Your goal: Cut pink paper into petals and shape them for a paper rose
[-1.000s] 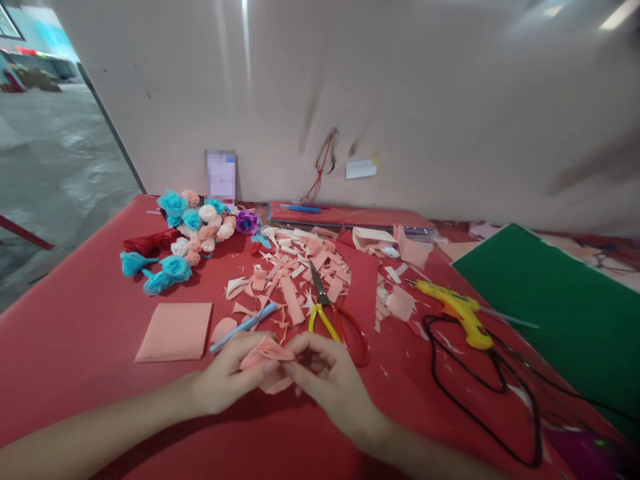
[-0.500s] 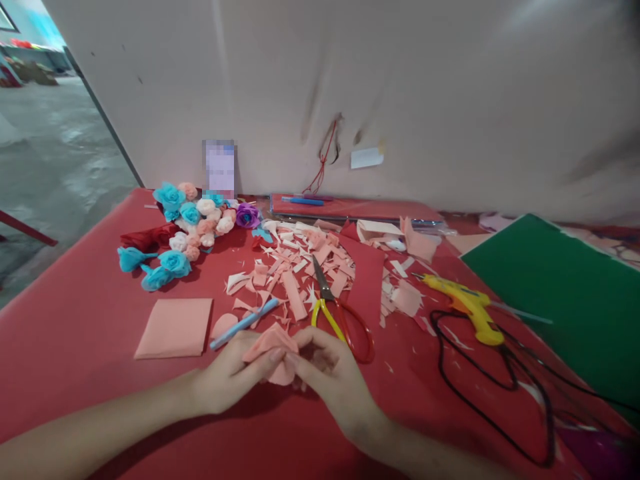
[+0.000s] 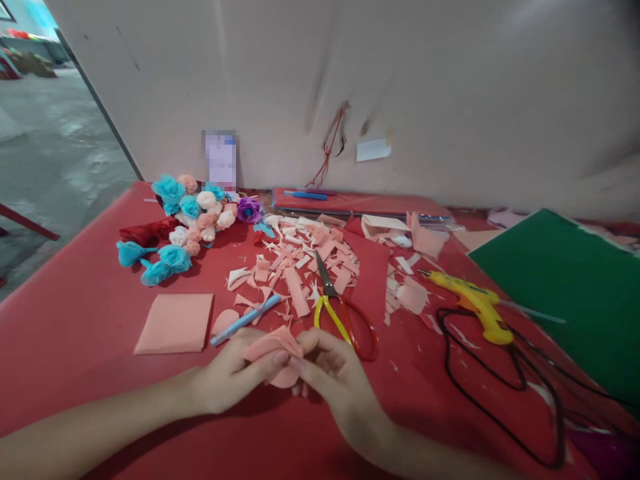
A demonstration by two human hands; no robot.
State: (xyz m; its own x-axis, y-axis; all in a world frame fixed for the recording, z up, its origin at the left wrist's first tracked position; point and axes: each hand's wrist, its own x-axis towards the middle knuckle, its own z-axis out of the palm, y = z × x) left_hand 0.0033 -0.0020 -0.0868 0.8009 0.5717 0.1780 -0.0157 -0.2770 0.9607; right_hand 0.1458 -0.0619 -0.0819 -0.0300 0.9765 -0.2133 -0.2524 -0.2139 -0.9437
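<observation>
Between my two hands is a pink crepe paper piece (image 3: 277, 343), cupped and layered like petals. My left hand (image 3: 235, 373) pinches its left side with thumb and fingers. The thumb and fingertips of my right hand (image 3: 333, 373) press on its right side; some of those fingers are hidden behind the paper. Just beyond my hands lie scissors (image 3: 330, 293) with one yellow and one red handle. A light blue pen (image 3: 245, 320) rests near my left hand. Left of it lies a folded pink paper square (image 3: 175, 323).
Pink and white paper scraps (image 3: 300, 260) spread over the red table (image 3: 90, 300). Blue, white, pink, red and purple paper flowers (image 3: 175, 257) lie at the back left. At right are a yellow glue gun (image 3: 473, 303) with a looped black cord and a green board (image 3: 565, 287).
The pink paper is turned slightly in my fingers, its upper edge spread a little wider. My hands stay in nearly the same place; the view has shifted slightly.
</observation>
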